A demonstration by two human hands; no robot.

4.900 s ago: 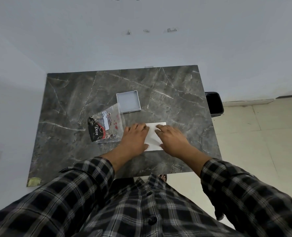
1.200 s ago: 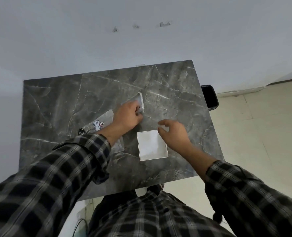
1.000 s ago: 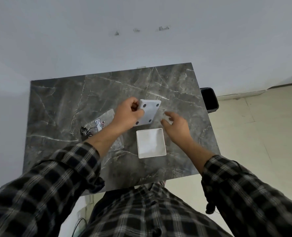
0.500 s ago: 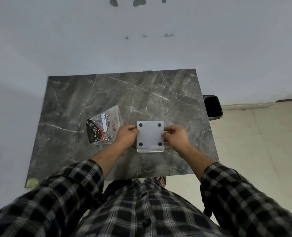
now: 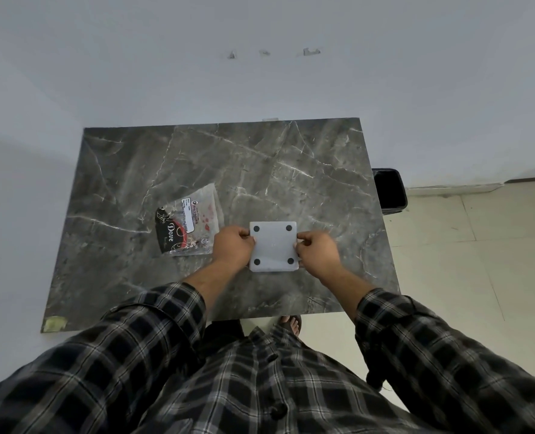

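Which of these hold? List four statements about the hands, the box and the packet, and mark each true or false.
1. The left hand and the right hand grip the white box by opposite sides. True.
2. The white box's upward face shows six black dots. False: four, one near each corner.
3. The packet lies right of the white box. False: it lies on its left.
4. A black bin stands on the floor beside the table. True.

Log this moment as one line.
left hand: holds white box | right hand: holds white box | white box: dotted face up
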